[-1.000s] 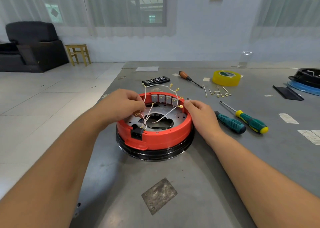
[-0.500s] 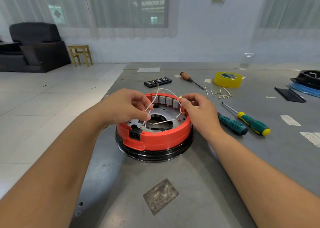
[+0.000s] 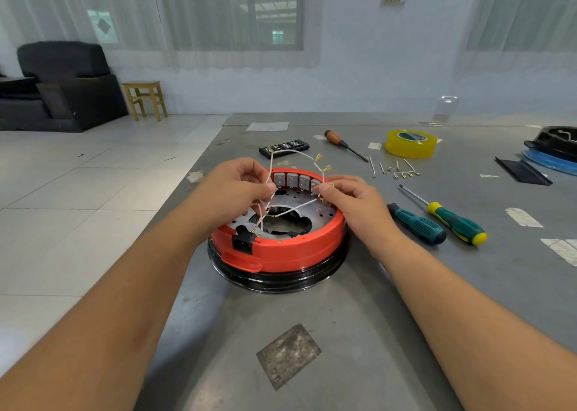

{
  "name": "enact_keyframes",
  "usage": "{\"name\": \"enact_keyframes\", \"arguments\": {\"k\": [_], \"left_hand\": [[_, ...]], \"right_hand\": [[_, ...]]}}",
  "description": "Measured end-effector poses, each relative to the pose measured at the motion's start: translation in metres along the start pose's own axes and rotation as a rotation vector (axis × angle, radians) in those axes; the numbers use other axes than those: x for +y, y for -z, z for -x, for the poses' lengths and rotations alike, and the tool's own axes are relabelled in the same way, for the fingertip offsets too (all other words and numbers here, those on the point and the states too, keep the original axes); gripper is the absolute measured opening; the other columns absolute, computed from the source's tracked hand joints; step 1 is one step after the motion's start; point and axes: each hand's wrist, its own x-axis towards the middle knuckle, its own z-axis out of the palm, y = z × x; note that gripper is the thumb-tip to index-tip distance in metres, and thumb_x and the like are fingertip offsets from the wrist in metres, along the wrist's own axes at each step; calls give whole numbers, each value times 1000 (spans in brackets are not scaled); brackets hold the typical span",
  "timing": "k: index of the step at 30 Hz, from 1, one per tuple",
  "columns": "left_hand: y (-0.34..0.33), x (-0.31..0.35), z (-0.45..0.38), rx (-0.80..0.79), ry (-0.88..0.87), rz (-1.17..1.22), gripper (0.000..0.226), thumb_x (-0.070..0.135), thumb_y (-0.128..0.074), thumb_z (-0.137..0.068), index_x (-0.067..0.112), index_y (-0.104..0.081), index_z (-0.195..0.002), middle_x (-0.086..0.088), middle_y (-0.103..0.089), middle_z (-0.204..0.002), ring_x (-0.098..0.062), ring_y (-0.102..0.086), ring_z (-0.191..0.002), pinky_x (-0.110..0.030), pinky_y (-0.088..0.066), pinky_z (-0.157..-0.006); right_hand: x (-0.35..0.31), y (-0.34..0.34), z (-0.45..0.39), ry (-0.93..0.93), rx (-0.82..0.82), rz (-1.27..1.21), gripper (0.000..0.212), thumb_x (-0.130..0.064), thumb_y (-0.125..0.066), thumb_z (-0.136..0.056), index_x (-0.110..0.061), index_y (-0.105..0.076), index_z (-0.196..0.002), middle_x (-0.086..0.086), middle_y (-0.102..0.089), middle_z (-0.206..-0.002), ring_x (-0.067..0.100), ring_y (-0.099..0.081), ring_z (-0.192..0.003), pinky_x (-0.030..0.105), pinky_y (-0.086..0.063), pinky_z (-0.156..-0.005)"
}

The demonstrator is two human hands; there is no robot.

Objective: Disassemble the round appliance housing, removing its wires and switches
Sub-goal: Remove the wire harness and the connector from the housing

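Over the red housing (image 3: 281,248) mid-table | left hand (image 3: 232,189) now lifts white wires (image 3: 292,152) clear | right hand (image 3: 349,196) pinches connector at switches (image 3: 292,179) | wiring nearly unplugged
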Motion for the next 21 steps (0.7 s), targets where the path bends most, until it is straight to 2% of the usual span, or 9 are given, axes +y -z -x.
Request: {"name": "enact_keyframes", "arguments": {"k": [4, 6, 8, 10, 11, 12, 15, 18, 21], "left_hand": [[0, 0, 0, -3, -7, 32, 9, 10, -71, -99, 11, -63, -94, -1, -76, -72, -8, -67, -56, -17, -48, -48], [-1, 0, 0, 0, -6, 37, 9, 9, -69, -99, 12, -61, -95, 0, -75, -70, -8, -67, -55, -17, -49, -49], [-2, 0, -1, 16, -7, 18, 7, 6, -67, -99, 11, -61, -98, 2, -75, -69, -6, -65, -53, -17, -49, -48], [-3, 0, -1, 21, -22, -20, 6, 4, -64, -100, 9, -61, -101, 2, -75, -67, -7, -64, -51, -17, -48, -47], [-5, -1, 0, 17, -34, -48, 6, 3, -63, -101, 9, -60, -102, 2, -75, -66, -7, -64, -50, -16, -48, -46], [-6, -1, 0, 15, -49, -87, 6, 3, -62, -101, 9, -60, -103, 2, -75, -66, -5, -64, -50, -15, -47, -46], [-10, -3, -1, 31, -87, -200, 9, 8, -61, -102, 17, -61, -99, 6, -76, -69, 2, -60, -46, -9, -41, -45], [-11, -6, -4, 53, -103, -273, 17, 9, -61, -101, 25, -61, -96, 12, -76, -68, 2, -62, -51, -12, -41, -50], [-11, -8, -5, 53, -101, -312, 18, 9, -60, -101, 26, -64, -100, 11, -75, -68, 1, -65, -54, -16, -44, -51]], "right_hand": [[-1, -1, 0, -20, 4, -133, 10, -26, -76, -90, -29, -80, -83, -10, -64, -122, 5, -60, -116, 27, -44, -102], [-2, -1, -2, -45, 26, -206, 12, -22, -73, -93, -24, -79, -83, -9, -68, -116, 0, -65, -104, 25, -47, -94], [-4, -2, -3, -98, 64, -306, 12, -22, -69, -95, -22, -78, -87, -6, -76, -103, 2, -70, -91, 32, -53, -92], [-6, -1, -6, -152, 136, -389, 15, -23, -64, -99, -21, -76, -89, -2, -78, -98, 14, -71, -96, 45, -54, -99], [-7, 0, -8, -164, 173, -419, 19, -23, -61, -101, -19, -75, -89, 0, -78, -96, 18, -70, -96, 48, -53, -100], [-8, 2, -9, -175, 195, -453, 21, -24, -59, -103, -18, -72, -88, 0, -77, -90, 18, -69, -89, 47, -54, -97], [-10, 6, -11, -229, 193, -577, 20, -25, -57, -104, -15, -70, -94, -3, -65, -70, 11, -59, -68, 35, -52, -77], [-10, 10, -11, -293, 154, -746, 21, -24, -54, -105, -11, -70, -103, -3, -56, -67, 11, -51, -64, 28, -46, -67], [-12, 16, -13, -299, 137, -843, 22, -23, -52, -106, -10, -70, -107, -4, -51, -65, 11, -48, -62, 26, -44, -65]]}}
